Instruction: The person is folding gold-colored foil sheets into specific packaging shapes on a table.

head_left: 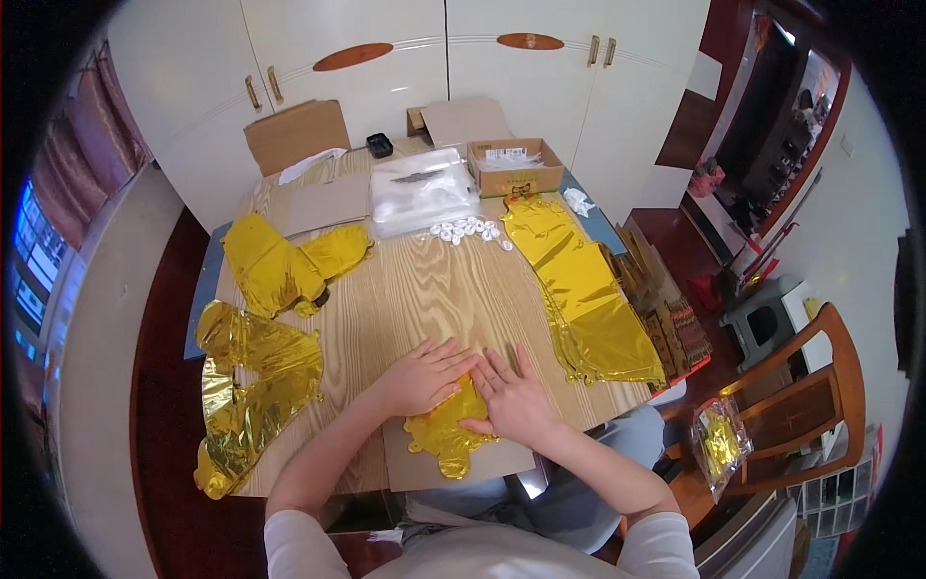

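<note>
A deflated gold foil balloon (446, 434) lies at the table's near edge, partly over a piece of cardboard (410, 468). My left hand (424, 378) rests flat on its upper left part, fingers stretched out. Flat against its right side is my right hand (513, 400), fingers spread, with the fingertips of both hands close together. My hands hide the balloon's upper part. More gold foil balloons lie around: a crumpled one (256, 391) at the left edge, folded ones (280, 265) behind it, and a long flat stack (584, 289) on the right.
At the back are clear plastic bags (424, 198), small white oval pieces (465, 231), an open cardboard box (518, 169) and a black tray (379, 146). A wooden chair (834, 386) holding a bagged gold item (721, 439) stands at the right. White cabinets (521, 87) close off the far side.
</note>
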`<action>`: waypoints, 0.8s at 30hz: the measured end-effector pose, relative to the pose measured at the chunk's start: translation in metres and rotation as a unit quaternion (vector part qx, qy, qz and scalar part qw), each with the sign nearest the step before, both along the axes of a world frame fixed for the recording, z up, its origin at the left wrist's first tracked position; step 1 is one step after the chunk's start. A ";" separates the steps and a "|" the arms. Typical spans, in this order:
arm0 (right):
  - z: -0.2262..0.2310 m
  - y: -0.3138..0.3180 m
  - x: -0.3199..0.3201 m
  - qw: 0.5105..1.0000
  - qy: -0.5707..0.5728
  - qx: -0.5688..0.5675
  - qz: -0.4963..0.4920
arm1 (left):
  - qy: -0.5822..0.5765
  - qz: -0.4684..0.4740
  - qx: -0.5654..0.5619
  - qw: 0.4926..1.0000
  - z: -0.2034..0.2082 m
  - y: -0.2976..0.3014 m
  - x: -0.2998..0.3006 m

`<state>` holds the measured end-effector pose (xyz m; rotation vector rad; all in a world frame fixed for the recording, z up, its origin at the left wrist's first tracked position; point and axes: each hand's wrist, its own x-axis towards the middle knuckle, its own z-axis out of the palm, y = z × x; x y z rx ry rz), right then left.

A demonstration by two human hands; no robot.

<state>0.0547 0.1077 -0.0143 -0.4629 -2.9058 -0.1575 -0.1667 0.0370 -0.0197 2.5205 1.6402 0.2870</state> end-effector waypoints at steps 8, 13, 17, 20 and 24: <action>0.000 0.004 0.009 0.999 0.042 -0.030 0.012 | 0.037 -0.014 0.033 0.999 0.000 -0.007 -0.003; 0.013 0.015 0.028 0.998 0.049 -0.046 0.012 | 0.027 -0.007 0.035 0.999 0.002 -0.006 -0.001; 0.024 0.011 0.028 0.994 0.077 -0.079 0.013 | 0.027 -0.004 0.044 0.999 -0.001 -0.007 -0.003; 0.024 -0.014 0.023 0.987 0.072 -0.134 0.060 | 0.032 -0.011 0.054 0.998 -0.004 -0.005 -0.003; 0.019 -0.045 0.018 0.983 0.049 -0.157 0.086 | 0.028 -0.013 0.063 0.998 -0.005 -0.007 -0.004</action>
